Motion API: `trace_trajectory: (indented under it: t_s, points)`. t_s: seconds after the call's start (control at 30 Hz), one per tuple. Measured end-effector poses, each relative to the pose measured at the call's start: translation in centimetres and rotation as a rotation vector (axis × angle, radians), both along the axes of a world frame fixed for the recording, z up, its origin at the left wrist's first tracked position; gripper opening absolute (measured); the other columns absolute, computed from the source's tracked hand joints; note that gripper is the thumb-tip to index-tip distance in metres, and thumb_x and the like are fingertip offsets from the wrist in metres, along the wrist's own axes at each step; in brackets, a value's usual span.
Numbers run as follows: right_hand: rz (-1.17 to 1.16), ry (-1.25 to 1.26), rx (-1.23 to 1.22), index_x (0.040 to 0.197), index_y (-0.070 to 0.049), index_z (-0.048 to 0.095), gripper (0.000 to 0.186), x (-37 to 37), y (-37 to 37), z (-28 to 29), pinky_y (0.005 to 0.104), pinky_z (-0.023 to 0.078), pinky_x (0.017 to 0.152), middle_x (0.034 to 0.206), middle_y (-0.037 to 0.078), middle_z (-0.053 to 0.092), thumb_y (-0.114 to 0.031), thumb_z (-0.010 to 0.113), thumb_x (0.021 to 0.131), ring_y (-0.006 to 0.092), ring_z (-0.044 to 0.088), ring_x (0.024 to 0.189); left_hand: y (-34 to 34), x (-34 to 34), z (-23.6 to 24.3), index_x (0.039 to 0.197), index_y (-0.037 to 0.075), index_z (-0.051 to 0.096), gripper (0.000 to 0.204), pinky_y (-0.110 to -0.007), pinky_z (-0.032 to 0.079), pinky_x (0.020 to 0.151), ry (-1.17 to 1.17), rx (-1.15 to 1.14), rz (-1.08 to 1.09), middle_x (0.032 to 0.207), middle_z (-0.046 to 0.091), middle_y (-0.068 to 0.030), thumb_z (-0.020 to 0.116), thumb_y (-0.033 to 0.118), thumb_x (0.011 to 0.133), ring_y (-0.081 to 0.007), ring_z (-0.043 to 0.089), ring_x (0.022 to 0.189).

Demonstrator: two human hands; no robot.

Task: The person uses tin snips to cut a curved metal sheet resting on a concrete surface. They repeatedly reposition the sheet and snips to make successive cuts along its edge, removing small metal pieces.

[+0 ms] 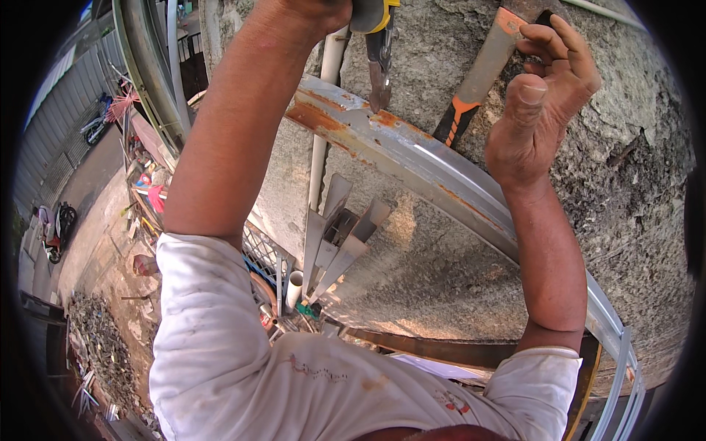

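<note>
My left hand point(320, 11) is closed on a yellow-and-black tool point(375, 44) at the top edge; its worn metal tip points down at a long, rust-patched metal channel point(408, 154) lying diagonally across rough concrete. My right hand point(540, 103) is raised beside the channel, fingers bent and apart, near a grey-and-orange handled tool point(478, 73). The upper end of that tool is partly cut off by the frame; whether my fingertips touch it is unclear. A pale pipe point(318, 169) runs beneath the channel.
Several flat metal strips point(331, 261) stand below, beside an upright white pipe point(294, 290). The concrete surface point(625, 220) fills the right. Down at the left are a parked motorbike point(59, 231), corrugated sheeting point(51, 147) and a rubble heap point(99, 353). More metal lengths point(625, 367) lie at lower right.
</note>
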State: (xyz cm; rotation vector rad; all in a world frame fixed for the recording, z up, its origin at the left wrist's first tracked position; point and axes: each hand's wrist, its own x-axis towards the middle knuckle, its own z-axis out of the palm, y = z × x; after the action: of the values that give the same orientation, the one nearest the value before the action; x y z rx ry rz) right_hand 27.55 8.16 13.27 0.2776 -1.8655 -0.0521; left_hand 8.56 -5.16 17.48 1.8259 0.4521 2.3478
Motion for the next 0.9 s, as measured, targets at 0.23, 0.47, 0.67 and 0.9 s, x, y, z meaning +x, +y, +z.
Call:
trace_trajectory:
  t_s: [0.23, 0.47, 0.67, 0.9]
  points:
    - [-0.059, -0.008, 0.018, 0.151, -0.006, 0.026, 0.076, 0.2, -0.1, -0.2, 0.0395, 0.040, 0.102, 0.134, 0.011, 0.047, -0.066, 0.037, 0.104, 0.0189, 0.048, 0.119, 1.3, -0.4, 0.2, 0.115, 0.006, 0.048, 0.046, -0.032, 0.046, 0.074, -0.054, -0.086, 0.111, 0.099, 0.056, -0.0108, 0.060, 0.003, 0.071, -0.0183, 0.053, 0.084]
    - [-0.082, -0.036, 0.064, 0.151, -0.005, 0.027, 0.077, 0.2, -0.3, -0.3, 0.0383, 0.040, 0.100, 0.137, 0.012, 0.049, -0.065, 0.042, 0.104, 0.0195, 0.050, 0.120, 2.6, 0.7, 0.7, 0.113, 0.004, 0.048, 0.038, -0.031, 0.046, 0.071, -0.104, -0.053, 0.341, 0.093, 0.053, -0.0058, 0.062, 0.006, 0.077, -0.0136, 0.050, 0.080]
    - [0.113, -0.073, 0.035, 0.150, -0.007, 0.026, 0.074, -1.1, -0.5, -0.3, 0.0438, 0.042, 0.108, 0.138, 0.017, 0.049, -0.056, 0.054, 0.103, 0.0247, 0.051, 0.126, 3.9, -0.5, 0.1, 0.111, 0.001, 0.052, 0.034, -0.034, 0.048, 0.082, -0.109, 0.046, 0.374, 0.100, 0.053, -0.0119, 0.063, 0.009, 0.079, -0.0199, 0.054, 0.093]
    - [0.214, -0.076, 0.122, 0.141, 0.002, 0.040, 0.071, -3.9, -7.1, 4.3, 0.0403, 0.048, 0.101, 0.131, 0.021, 0.051, -0.046, 0.069, 0.097, 0.0263, 0.059, 0.117, 4.8, -0.8, 0.7, 0.094, -0.004, 0.071, 0.025, -0.046, 0.046, 0.098, 0.293, 0.196, 1.272, 0.116, 0.054, -0.0307, 0.060, 0.019, 0.088, -0.0394, 0.058, 0.104]
